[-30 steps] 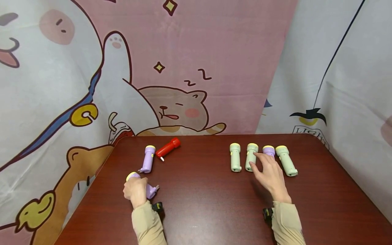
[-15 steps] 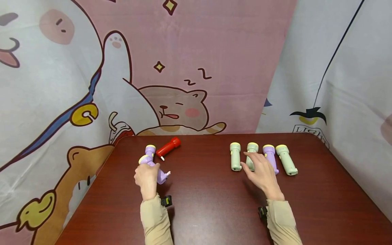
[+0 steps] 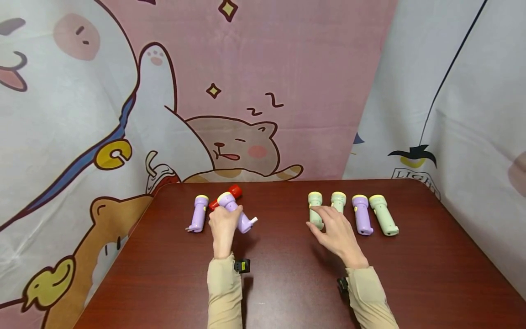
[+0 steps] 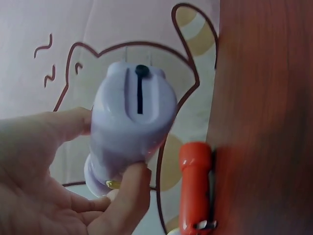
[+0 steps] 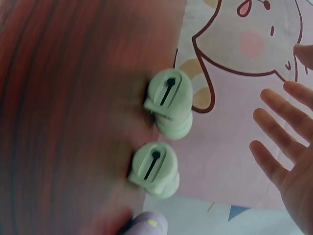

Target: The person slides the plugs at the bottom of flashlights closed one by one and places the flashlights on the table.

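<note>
In the head view my left hand (image 3: 223, 225) grips a purple flashlight (image 3: 243, 222) with a yellow-rimmed head, held tilted above the table. A small white tab sticks out at its tail end. The left wrist view shows the slotted end of this purple flashlight (image 4: 137, 107) between thumb and fingers. Behind it lies a red flashlight (image 3: 235, 191), partly hidden. My right hand (image 3: 338, 232) hovers with spread fingers over two pale green flashlights (image 3: 315, 199) and partly covers them. Nothing is in the right hand; in the right wrist view its fingers (image 5: 279, 132) are apart from the green flashlights (image 5: 171, 98).
Another purple flashlight (image 3: 199, 214) lies at the left of the dark red-brown table (image 3: 283, 283). On the right lie a purple flashlight (image 3: 362, 215) and a further green flashlight (image 3: 384, 215). A cartoon-printed cloth (image 3: 312, 91) hangs behind the table.
My left hand has carried the purple flashlight rightward and away from me, up to the red one. My right hand has moved left, uncovering the purple flashlight on the right.
</note>
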A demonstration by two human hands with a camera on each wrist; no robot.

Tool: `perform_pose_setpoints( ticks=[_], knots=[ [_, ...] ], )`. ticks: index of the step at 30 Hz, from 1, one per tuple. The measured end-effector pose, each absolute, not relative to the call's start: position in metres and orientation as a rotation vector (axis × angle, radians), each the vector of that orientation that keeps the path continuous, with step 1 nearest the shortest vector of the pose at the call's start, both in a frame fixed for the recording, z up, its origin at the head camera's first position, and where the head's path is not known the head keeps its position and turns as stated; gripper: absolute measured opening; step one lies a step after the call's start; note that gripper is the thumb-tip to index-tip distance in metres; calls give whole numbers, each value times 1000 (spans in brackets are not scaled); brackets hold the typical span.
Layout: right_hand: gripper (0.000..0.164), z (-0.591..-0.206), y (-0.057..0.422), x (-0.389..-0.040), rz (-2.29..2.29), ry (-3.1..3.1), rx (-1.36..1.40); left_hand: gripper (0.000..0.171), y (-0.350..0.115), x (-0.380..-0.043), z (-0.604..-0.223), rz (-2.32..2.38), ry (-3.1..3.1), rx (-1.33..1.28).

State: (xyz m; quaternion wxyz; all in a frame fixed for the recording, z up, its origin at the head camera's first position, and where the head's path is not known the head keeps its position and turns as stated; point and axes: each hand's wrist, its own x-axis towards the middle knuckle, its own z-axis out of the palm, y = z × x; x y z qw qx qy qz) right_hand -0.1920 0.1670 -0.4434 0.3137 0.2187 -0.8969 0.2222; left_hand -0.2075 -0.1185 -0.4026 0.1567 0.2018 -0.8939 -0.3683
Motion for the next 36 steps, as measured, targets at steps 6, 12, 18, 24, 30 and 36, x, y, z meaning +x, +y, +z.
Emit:
perform_pose_setpoints(
  ticks=[6, 12, 18, 24, 30, 36],
  knots=[
    [44, -439, 153, -193, 560, -2333, 660, 43, -103, -214, -407, -1112, -2554, 523],
    [45, -436, 140, -193, 571, -2331, 718, 43, -91, -218, -410, -1179, -2533, 497],
    [46, -433, 128, -192, 568, -2343, 763, 43, -78, -219, -410, -1254, -2539, 448],
    [46, -432, 121, -192, 546, -2367, 787, 41, -68, -219, -409, -1302, -2566, 378],
    [47, -430, 117, -191, 522, -2380, 807, 40, -62, -217, -407, -1326, -2573, 328],
    [47, -429, 115, -192, 509, -2384, 819, 40, -58, -216, -404, -1330, -2579, 294]
  ],
)
